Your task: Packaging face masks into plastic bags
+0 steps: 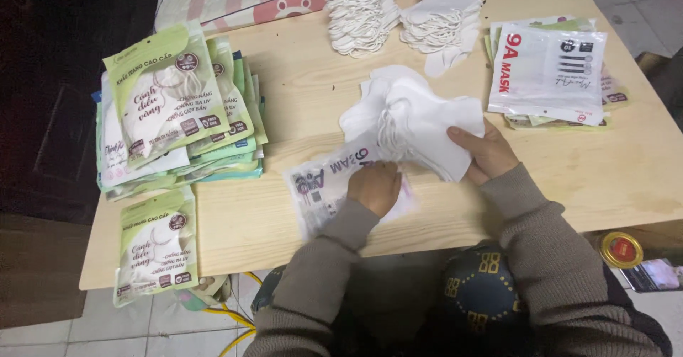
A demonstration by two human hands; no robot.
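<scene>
Pouch: clear mask pouch (324, 183), long axis slanting up-right, mouth toward masks.
Left hand (375, 186): fingers curled, pinning pouch.
Right hand (488, 151): fingers closed around white mask stack (416, 119).

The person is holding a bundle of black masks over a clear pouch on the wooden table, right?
Not quite: the masks are white, not black. The head view shows the right hand gripping the bundle and the left hand pressing on the clear pouch on the wooden table.
</scene>
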